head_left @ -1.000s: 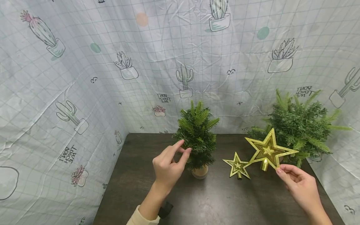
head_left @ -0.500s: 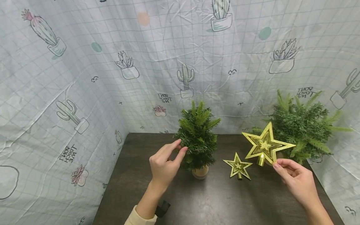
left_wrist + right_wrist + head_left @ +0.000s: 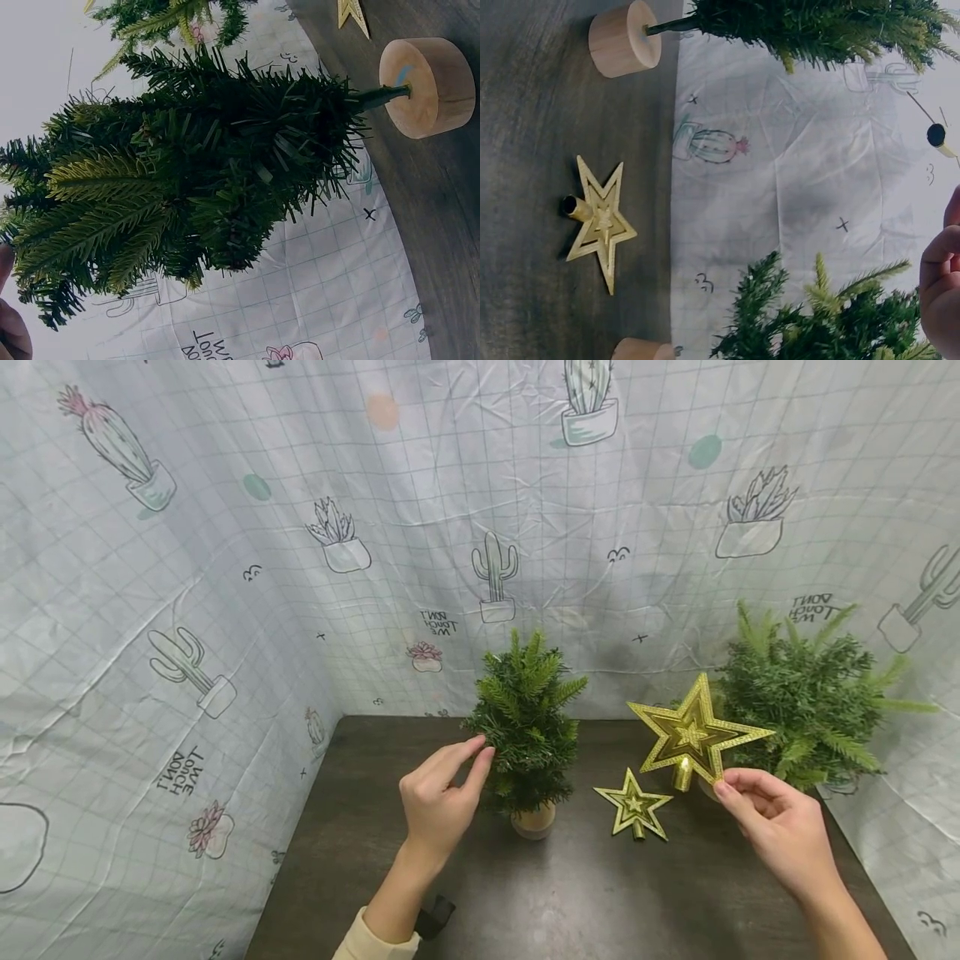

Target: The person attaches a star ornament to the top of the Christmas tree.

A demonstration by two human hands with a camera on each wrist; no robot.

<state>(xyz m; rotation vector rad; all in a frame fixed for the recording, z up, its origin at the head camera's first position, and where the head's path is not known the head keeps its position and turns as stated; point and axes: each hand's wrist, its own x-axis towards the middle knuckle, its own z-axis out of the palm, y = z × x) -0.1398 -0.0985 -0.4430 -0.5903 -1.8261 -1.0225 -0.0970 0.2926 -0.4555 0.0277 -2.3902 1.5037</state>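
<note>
My right hand pinches the lower right point of a large gold star tree topper between thumb and fingers, off the table. In the right wrist view its socket shows edge-on. My left hand is at the left side of a small artificial Christmas tree, thumb and forefinger slightly apart near the branches; whether they touch is unclear. That tree stands upright on a round wooden base. A smaller gold star topper lies on the table between the hands.
A second artificial tree stands at the back right, behind the held star. A black object is by the left wrist on the dark table. Printed cloth hangs behind and at both sides.
The right hand has moved left and slightly up with the large star. The left hand has shifted slightly left, its thumb closer to the forefinger. The trees and small star stay put.
</note>
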